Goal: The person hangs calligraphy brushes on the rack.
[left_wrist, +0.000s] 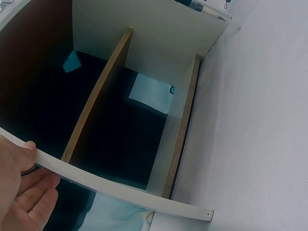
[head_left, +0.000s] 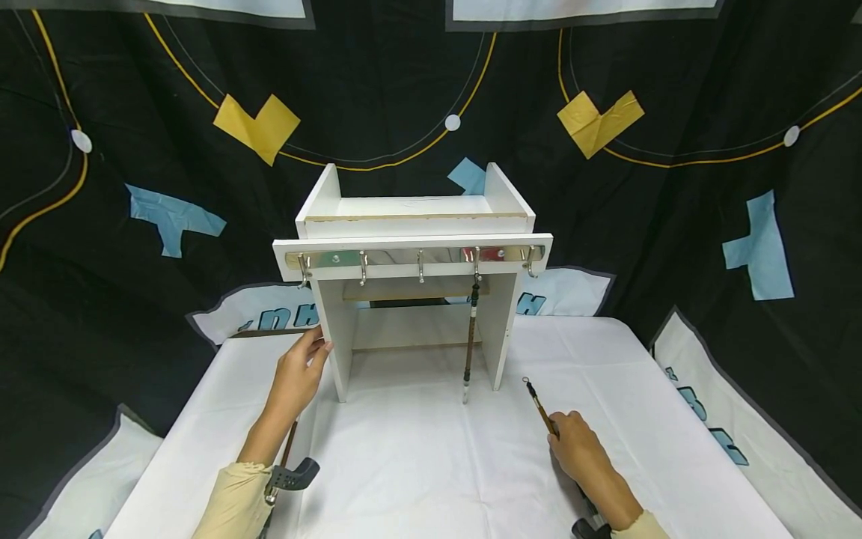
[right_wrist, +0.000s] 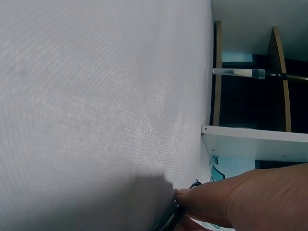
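Observation:
A white shelf unit [head_left: 420,224] with a hook rail [head_left: 390,256] across its front stands on the table. My left hand [head_left: 298,374] grips the front edge of its left side panel [left_wrist: 120,188], thumb on one face and fingers on the other. From the fourth hook hangs a paintbrush [head_left: 470,337], tip down, with a clear cap [right_wrist: 236,72] over its bristles. The other hooks hold nothing. To the right of the unit, my right hand [head_left: 581,448] holds a second paintbrush [head_left: 540,406] low over the table, its looped end pointing toward the unit.
A white cloth covers the table [head_left: 404,464]. A thin brown stick [head_left: 289,443] lies partly hidden beneath my left forearm. Black fabric [head_left: 390,90] with yellow cords and tape hangs behind. Lettered white banners [head_left: 700,412] border the sides.

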{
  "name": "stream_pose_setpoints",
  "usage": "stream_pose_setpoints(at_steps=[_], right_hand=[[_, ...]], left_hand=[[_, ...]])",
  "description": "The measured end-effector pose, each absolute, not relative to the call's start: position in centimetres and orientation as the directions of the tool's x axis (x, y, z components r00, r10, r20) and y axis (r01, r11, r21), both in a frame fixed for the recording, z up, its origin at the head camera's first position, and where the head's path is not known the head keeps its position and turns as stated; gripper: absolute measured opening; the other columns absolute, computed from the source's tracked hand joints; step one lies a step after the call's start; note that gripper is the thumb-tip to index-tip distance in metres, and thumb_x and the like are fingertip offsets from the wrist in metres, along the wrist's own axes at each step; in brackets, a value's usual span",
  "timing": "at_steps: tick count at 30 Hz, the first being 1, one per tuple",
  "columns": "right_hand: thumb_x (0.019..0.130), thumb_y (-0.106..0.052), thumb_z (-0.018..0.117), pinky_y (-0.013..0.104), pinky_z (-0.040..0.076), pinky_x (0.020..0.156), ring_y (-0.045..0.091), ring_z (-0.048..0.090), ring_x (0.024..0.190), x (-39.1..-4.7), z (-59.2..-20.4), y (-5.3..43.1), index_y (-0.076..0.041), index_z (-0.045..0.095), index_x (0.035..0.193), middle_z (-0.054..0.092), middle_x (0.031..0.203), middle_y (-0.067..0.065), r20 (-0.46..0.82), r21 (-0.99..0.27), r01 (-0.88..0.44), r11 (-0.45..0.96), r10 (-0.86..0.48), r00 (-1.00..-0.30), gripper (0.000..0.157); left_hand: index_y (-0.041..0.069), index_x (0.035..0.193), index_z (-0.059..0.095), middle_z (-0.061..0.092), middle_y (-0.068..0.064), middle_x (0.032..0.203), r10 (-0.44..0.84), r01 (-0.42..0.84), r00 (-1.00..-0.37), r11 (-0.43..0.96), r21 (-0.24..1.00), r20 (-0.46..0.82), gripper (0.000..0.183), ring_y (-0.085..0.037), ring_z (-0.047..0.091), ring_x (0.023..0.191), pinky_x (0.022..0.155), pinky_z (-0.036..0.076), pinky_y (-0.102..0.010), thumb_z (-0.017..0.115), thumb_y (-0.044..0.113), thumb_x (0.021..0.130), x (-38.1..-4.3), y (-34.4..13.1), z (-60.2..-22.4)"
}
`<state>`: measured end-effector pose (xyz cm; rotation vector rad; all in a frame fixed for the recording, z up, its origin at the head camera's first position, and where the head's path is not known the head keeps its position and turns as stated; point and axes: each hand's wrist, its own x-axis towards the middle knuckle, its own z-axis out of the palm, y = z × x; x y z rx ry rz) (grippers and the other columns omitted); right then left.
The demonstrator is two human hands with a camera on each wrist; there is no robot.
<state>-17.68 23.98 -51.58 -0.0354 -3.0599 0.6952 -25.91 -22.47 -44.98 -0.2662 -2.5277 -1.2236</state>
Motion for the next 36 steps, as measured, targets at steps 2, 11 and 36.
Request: stream_pose_setpoints(at_steps=[2, 11, 36], right_hand=[[0.096, -0.003, 0.073, 0.039, 0.059, 0.065, 0.022, 0.063, 0.077, -17.69, -51.6, 23.96, 0.013, 0.064, 0.129, 0.061, 0.098, 0.018, -0.001, -0.435, 0.023, 0.9, 0.025, -1.0, 0.037], [0.096, -0.002, 0.072, 0.039, 0.059, 0.064, 0.021, 0.062, 0.077, -17.64, -51.6, 23.96, 0.013, 0.064, 0.128, 0.062, 0.096, 0.018, 0.009, -0.441, 0.014, 0.897, 0.02, -1.0, 0.036], [0.096, 0.0, 0.068, 0.035, 0.055, 0.06, 0.02, 0.06, 0.073, -17.75, -50.62, 24.34, 0.013, 0.063, 0.131, 0.065, 0.089, 0.013, -0.003, -0.506, 0.04, 0.862, 0.044, -0.999, 0.038]], left_hand=[[-0.001, 0.155, 0.045, 0.054, -0.027, 0.15, 0.028, 0.302, -0.932, 0.614, 0.729, 0.362, 0.046, -0.046, 0.055, 0.139, 0.116, 0.046, -0.06, 0.05, 0.019, 0.114, -25.9, -22.49, -45.0], [-0.001, 0.155, 0.045, 0.054, -0.028, 0.15, 0.022, 0.293, -0.934, 0.621, 0.727, 0.357, 0.046, -0.047, 0.056, 0.138, 0.115, 0.046, -0.06, 0.051, 0.019, 0.113, -25.86, -22.46, -45.09], [0.0, 0.154, 0.046, 0.055, -0.027, 0.149, 0.033, 0.313, -0.927, 0.62, 0.72, 0.374, 0.045, -0.047, 0.056, 0.138, 0.116, 0.046, -0.06, 0.05, 0.019, 0.114, -25.83, -22.55, -45.08]])
